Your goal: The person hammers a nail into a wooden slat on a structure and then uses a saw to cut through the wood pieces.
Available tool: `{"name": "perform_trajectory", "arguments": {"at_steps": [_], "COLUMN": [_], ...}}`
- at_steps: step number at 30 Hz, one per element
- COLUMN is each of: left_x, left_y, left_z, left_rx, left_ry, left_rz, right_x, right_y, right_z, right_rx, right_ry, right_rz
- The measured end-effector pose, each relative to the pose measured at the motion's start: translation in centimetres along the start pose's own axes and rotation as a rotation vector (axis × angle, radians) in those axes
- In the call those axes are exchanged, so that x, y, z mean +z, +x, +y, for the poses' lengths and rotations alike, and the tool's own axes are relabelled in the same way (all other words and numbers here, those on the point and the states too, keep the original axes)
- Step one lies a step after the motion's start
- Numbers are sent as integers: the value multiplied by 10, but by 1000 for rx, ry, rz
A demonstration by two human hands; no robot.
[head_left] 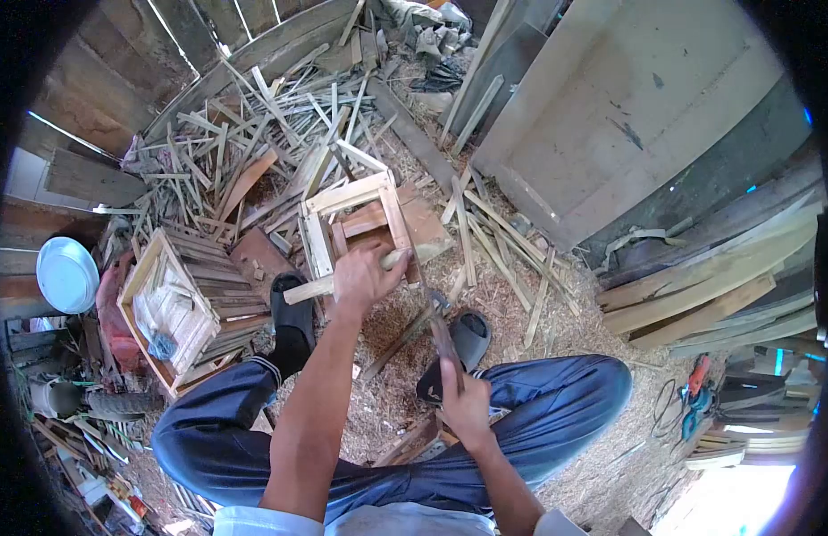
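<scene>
My left hand (365,275) is closed around a short pale wooden strip (309,290), pressing it near the front edge of a square wooden frame (347,195). In my right hand (468,409) is the handle of a handsaw (442,339). Its long, narrow blade points forward, past the right end of the strip and along the frame's right side. A hammer (405,339) with a wooden handle lies on the shavings below, its head partly overlapped by the saw. My sandalled feet flank the frame on the left and right.
A slatted wooden crate (186,308) with a plastic bag inside stands at left, near a light-blue basin (67,274). Scrap sticks (253,134) heap up behind the frame. Large panels (628,116) lean at right, above curved planks (718,268). A corded power tool (697,393) lies farther right.
</scene>
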State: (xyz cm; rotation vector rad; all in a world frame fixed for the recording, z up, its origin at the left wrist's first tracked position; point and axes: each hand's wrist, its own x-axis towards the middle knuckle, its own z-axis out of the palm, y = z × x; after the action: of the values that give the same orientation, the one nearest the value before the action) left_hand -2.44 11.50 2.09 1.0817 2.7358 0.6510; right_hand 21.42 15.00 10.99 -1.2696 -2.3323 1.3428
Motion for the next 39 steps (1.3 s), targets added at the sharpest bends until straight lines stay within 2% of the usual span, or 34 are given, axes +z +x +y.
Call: {"name": "perform_trajectory", "arguments": {"at_steps": [2, 6, 8, 11, 15, 17, 18, 21, 25, 26, 29, 31, 33, 36, 39], "left_x": [-7, -20, -13, -7, -16, -19, -19, -15, -14, -12, -11, -11, -10, -12, -12], "left_y": [0, 3, 0, 1, -1, 3, 4, 4, 4, 5, 3, 2, 3, 5, 7], "left_z": [5, 15, 10, 1, 7, 12, 11, 5, 2, 0, 4, 5, 0, -1, 1], "left_rx": [-12, -60, -21, 3, 9, -34, -60, -29, 3, -4, -83, -72, -61, -104, -145], "left_ry": [-58, -10, -10, 4, 7, 11, -22, -14, -23, -33, 34, 3, -10, 11, 7], "left_rz": [-3, -100, -56, -1, -53, -117, -172, -89, -66, -116, -130, -140, -138, -200, -227], "right_x": [-7, 12, 24, 12, -3, 4, 16, 31, 6, 1, 1, 7, 22, 14, -7], "right_y": [-11, 34, 48, 19, -8, 11, 27, 61, 15, -2, -19, 13, 40, 32, -8], "right_z": [8, -13, -16, -4, 15, 1, 4, -11, -4, 4, 22, -2, -3, -13, -3], "right_rx": [92, 121, -60, -32, 7, -30, 54, -45, -72, -84, -37, -70, -68, -18, -99], "right_ry": [8, 51, -15, 9, -31, 48, -19, -77, 24, 28, -61, -36, -74, -47, 6], "right_rz": [-62, -51, -7, 11, -14, 31, -26, -21, 17, 32, 23, 33, -61, -40, 70]}}
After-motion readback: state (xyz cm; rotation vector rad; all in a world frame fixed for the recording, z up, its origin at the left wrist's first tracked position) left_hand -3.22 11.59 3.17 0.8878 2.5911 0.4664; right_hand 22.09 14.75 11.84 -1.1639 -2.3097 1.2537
